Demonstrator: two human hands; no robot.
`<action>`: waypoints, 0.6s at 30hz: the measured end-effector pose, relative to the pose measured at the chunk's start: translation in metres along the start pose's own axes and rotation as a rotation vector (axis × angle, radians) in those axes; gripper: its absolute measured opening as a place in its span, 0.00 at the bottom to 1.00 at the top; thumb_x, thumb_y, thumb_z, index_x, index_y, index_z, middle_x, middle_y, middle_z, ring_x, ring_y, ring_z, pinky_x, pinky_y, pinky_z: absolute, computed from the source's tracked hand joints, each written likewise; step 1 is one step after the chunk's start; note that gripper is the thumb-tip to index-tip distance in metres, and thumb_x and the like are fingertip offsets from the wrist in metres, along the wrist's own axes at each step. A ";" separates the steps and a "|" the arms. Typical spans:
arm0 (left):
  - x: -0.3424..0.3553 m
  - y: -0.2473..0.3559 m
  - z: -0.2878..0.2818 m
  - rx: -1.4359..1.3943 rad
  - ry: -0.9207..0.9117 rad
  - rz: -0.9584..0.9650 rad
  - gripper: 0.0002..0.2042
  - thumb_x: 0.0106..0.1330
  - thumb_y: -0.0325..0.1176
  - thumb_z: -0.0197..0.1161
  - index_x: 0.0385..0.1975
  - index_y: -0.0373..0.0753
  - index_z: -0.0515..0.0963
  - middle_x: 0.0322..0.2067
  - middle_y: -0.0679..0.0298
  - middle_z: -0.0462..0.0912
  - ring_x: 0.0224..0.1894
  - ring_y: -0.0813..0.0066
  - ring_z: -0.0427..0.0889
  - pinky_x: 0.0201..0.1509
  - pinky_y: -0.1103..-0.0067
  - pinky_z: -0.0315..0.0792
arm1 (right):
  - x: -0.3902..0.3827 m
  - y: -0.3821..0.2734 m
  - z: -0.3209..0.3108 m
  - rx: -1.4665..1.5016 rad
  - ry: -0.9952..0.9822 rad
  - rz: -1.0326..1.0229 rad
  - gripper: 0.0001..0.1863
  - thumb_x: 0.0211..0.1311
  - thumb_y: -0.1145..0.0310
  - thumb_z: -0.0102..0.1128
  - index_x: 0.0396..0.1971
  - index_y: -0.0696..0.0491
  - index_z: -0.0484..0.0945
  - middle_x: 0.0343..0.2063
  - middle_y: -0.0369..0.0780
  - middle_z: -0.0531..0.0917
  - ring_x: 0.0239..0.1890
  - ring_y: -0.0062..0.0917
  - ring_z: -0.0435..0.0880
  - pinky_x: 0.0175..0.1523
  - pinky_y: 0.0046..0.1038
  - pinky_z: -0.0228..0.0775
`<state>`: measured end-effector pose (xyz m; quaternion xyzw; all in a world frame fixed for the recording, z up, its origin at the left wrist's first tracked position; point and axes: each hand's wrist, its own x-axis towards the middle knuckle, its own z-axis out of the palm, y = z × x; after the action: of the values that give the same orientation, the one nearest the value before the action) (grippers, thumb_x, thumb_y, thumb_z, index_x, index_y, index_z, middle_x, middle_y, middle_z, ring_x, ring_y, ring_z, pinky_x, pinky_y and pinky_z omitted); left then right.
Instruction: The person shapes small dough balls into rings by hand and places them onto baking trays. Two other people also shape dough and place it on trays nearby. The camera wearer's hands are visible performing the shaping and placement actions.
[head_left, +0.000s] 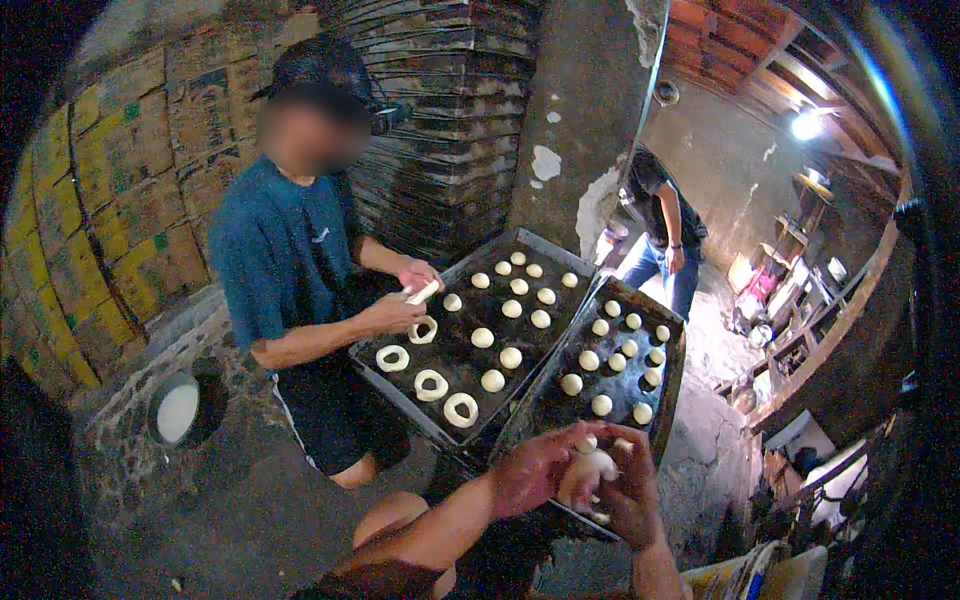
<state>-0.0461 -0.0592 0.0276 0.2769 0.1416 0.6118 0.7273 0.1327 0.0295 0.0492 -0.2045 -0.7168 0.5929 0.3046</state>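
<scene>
My left hand and my right hand come up from the lower edge, closed around a pale piece of dough, slightly blurred, over the near end of a dark baking tray. That tray bears several round dough balls in its far part. A second tray on the left holds more balls and several dough rings. Beside it a co-worker in a blue shirt holds a strip of dough in both hands.
A bowl with white contents sits on the floor at left. Another person stands behind the trays. A wall rises at the back; cluttered wooden shelving lines the right.
</scene>
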 end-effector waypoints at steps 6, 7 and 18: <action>-0.013 0.016 -0.026 0.402 0.112 0.344 0.27 0.74 0.50 0.50 0.64 0.37 0.65 0.46 0.57 0.79 0.41 0.68 0.80 0.43 0.72 0.78 | 0.009 0.017 0.023 0.656 0.055 0.057 0.17 0.61 0.74 0.62 0.50 0.59 0.76 0.44 0.43 0.84 0.40 0.30 0.85 0.45 0.30 0.78; -0.017 0.020 -0.027 0.334 0.235 0.235 0.26 0.74 0.50 0.50 0.62 0.36 0.67 0.45 0.58 0.80 0.40 0.66 0.81 0.41 0.72 0.79 | 0.010 0.018 0.028 0.610 -0.056 0.199 0.16 0.61 0.72 0.61 0.49 0.59 0.76 0.43 0.43 0.84 0.39 0.30 0.85 0.44 0.29 0.78; -0.018 0.023 -0.079 -0.038 0.915 0.069 0.23 0.68 0.49 0.56 0.55 0.41 0.66 0.44 0.55 0.82 0.41 0.64 0.83 0.44 0.69 0.76 | 0.138 0.134 -0.042 -0.430 0.057 0.205 0.09 0.62 0.69 0.60 0.38 0.58 0.80 0.29 0.36 0.82 0.27 0.23 0.79 0.33 0.26 0.71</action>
<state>-0.1112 -0.0561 -0.0253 -0.0306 0.4275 0.6976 0.5742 0.0511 0.1788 -0.0499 -0.3530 -0.7932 0.4483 0.2125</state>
